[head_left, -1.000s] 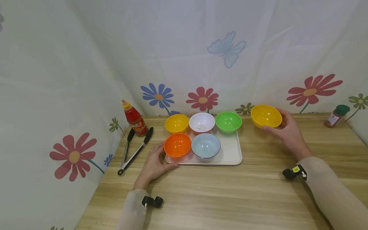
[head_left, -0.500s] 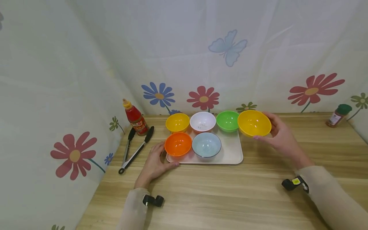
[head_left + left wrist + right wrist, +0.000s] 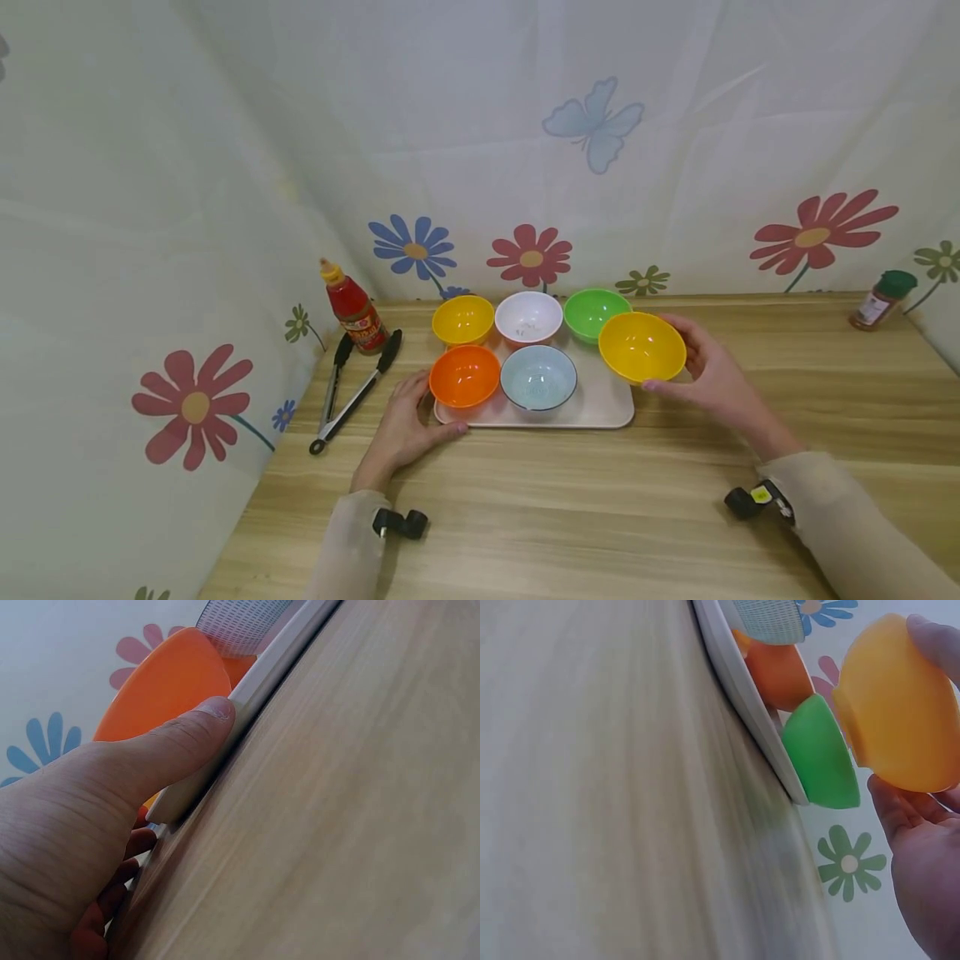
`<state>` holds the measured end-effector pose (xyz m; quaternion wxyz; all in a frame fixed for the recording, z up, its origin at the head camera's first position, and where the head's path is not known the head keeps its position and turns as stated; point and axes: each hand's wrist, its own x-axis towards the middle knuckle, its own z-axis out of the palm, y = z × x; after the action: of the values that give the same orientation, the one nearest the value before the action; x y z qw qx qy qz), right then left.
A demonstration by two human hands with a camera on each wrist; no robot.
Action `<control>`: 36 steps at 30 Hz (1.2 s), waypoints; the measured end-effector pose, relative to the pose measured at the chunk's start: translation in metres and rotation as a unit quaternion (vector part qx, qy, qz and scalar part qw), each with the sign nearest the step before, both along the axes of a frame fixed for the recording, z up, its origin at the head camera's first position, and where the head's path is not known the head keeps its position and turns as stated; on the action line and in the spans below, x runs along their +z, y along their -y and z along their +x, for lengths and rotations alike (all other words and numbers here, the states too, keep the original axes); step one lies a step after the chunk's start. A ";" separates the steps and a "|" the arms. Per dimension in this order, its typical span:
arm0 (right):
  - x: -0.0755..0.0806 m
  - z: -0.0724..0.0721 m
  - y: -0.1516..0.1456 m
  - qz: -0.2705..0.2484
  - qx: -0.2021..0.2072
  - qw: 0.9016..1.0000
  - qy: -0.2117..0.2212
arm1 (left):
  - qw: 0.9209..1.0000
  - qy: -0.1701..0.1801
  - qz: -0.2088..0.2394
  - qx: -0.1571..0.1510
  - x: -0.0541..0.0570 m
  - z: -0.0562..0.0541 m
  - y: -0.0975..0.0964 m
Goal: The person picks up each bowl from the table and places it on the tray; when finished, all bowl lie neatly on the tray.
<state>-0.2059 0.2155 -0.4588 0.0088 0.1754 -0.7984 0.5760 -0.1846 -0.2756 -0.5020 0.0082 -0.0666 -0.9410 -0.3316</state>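
Observation:
My right hand holds a yellow bowl by its right side, thumb in front, fingers behind. This bowl is in the air above the right part of the white tray, in front of the green bowl. In the right wrist view the held yellow bowl is tilted, its outside showing. My left hand grips the tray's front left corner, beside the orange bowl. The left wrist view has the thumb along the tray's rim; the other fingers are partly hidden.
Also on the tray are a light blue bowl, a white bowl and another yellow bowl. Tongs and a red sauce bottle are at left. A green-capped jar stands far right, near the curtain.
The right hand has carried the yellow bowl leftward and nearer to me, from right of the tray to over its right part. The left hand stays at the tray's corner.

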 end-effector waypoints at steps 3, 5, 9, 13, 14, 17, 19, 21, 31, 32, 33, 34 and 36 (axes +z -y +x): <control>-0.004 0.001 0.003 0.014 0.007 1.000 0.010 | 1.000 0.000 -0.003 0.000 0.000 0.000 0.000; -0.006 0.001 0.005 0.022 0.013 1.000 0.018 | 1.000 0.000 -0.004 0.000 0.000 0.000 0.000; -0.011 0.001 0.008 0.029 0.027 0.999 0.028 | 1.000 0.000 -0.005 0.000 0.001 0.000 0.000; -0.016 0.001 0.011 0.030 0.037 0.998 0.033 | 1.000 0.000 -0.003 0.001 0.000 0.000 0.001; -0.017 0.001 0.011 0.032 0.038 0.998 0.035 | 1.000 -0.001 -0.003 0.000 0.000 0.000 0.001; -0.019 0.001 0.012 0.037 0.039 0.998 0.040 | 1.000 -0.001 -0.002 -0.001 -0.001 -0.001 0.001; -0.020 0.001 0.012 0.040 0.038 0.998 0.041 | 1.000 0.000 -0.003 -0.001 -0.001 -0.001 0.001; -0.022 0.001 0.013 0.045 0.040 0.997 0.041 | 1.000 0.001 -0.003 -0.001 -0.001 -0.001 0.001; -0.026 0.001 0.015 0.061 0.053 0.996 0.044 | 1.000 -0.003 -0.001 -0.003 -0.001 -0.001 0.001; -0.027 0.001 0.015 0.064 0.054 0.996 0.043 | 1.000 -0.003 -0.002 -0.004 -0.001 -0.001 0.001; -0.027 0.001 0.015 0.067 0.053 0.995 0.042 | 1.000 -0.004 -0.001 -0.005 -0.001 -0.001 0.001; -0.028 0.001 0.015 0.070 0.052 0.995 0.041 | 1.000 -0.004 -0.001 -0.006 -0.001 -0.001 0.001; -0.028 0.001 0.015 0.075 0.050 0.995 0.039 | 1.000 -0.005 0.000 -0.006 -0.001 -0.001 0.001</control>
<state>-0.2050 0.2005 -0.4867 -0.0645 0.1929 -0.8293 0.5205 -0.1858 -0.2768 -0.5029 0.0105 -0.0742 -0.9404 -0.3316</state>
